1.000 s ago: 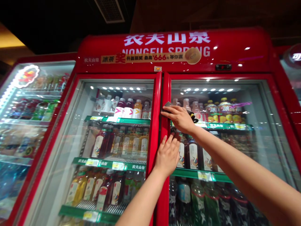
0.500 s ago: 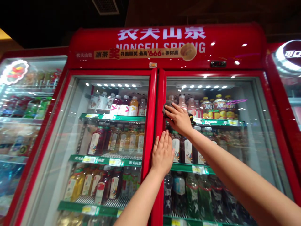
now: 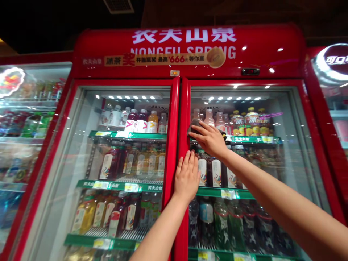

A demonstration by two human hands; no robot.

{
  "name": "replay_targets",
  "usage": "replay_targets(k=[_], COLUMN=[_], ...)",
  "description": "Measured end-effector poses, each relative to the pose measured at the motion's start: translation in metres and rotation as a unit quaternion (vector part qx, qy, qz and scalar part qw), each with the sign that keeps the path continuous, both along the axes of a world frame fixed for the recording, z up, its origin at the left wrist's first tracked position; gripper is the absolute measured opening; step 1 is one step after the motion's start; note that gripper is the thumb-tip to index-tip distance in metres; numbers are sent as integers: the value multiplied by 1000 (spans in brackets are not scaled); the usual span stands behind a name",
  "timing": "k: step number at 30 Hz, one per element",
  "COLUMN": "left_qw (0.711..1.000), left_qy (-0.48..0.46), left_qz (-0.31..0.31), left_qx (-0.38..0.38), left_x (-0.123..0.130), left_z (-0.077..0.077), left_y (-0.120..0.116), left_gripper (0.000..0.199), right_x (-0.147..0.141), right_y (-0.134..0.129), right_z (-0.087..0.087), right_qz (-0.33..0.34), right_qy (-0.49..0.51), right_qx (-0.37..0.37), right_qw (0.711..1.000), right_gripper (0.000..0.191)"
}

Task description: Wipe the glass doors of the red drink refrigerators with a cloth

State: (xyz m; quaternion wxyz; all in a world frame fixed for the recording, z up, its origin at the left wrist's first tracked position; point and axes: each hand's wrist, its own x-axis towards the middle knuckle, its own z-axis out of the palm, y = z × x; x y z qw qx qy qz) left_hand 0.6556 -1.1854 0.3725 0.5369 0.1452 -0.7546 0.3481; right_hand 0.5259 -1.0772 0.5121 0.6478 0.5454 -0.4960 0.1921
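Note:
My right hand (image 3: 209, 137) presses a dark grey cloth (image 3: 194, 127) against the glass of the right fridge door (image 3: 272, 163), close to its red inner edge. Part of the cloth is covered by my palm and shows again past the wrist side. Lower down, my left hand (image 3: 187, 177) lies flat with fingers together and stretched upward, on the red door frame (image 3: 185, 139) and the edge of the glass. It holds nothing.
Behind the glass, bottles stand on shelves with green price strips (image 3: 127, 135). The left fridge door (image 3: 174, 108) is closed beside the right one. A red sign panel (image 3: 261, 47) runs above both doors. More drink fridges flank this one, with a round lit sign (image 3: 335, 59) at right.
My right hand and the cloth have slid slightly down and to the right on the glass. My left hand stays in place. The view has shifted a little.

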Motion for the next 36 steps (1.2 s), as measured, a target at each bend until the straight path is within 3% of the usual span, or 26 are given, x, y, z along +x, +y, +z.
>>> replay_targets(k=[3,7,9,11,13,15,18,22,24,26,28,30,33,36], left_qw=[1000,1000,1000,1000,1000,1000,1000,1000,999,999,998,997,996,996], left_qy=[7,1,-7,-12,-10,-6,-10,-11,-11,-12,-14,-14,-12,-4], left_qz=[-3,-12,-19,-24,-24,-21,-20,-27,-37,-51,-63,-72,-83,-91], left_qx=[2,8,11,13,15,13,0,-9,-12,-12,-5,5,11,10], left_x=[-1,0,2,5,9,10,4,-26,-43,-57,-66,-72,-80,-93], left_z=[0,3,4,5,5,6,9,15,16,15,14,16,23,31], left_y=[1,3,5,6,8,12,21,44,58,71,81,89,100,112], left_gripper=[69,68,70,73,76,77,75,74,74,74,75,74,74,75], right_x=[-21,-20,-10,-7,-18,-42,-81,-91,-83,-81,-91,-110,-136,-136], right_y=[18,8,0,5,24,52,82,78,73,79,97,119,134,122], right_z=[-1,17,16,4,-11,-19,-12,11,9,-4,-19,-27,-14,13], right_qz=[19,40,34,24,18,24,58,68,48,28,17,22,49,60], right_qy=[-22,-121,-121,-82,-35,-10,-38,-105,-98,-64,-32,-30,-79,-136], right_qx=[-30,-123,-99,-29,35,52,-34,-143,-116,-48,11,20,-52,-127], right_qw=[999,984,987,996,999,998,997,982,987,996,999,999,994,981], right_gripper=[35,38,40,41,42,40,33,35,37,38,38,36,37,42])
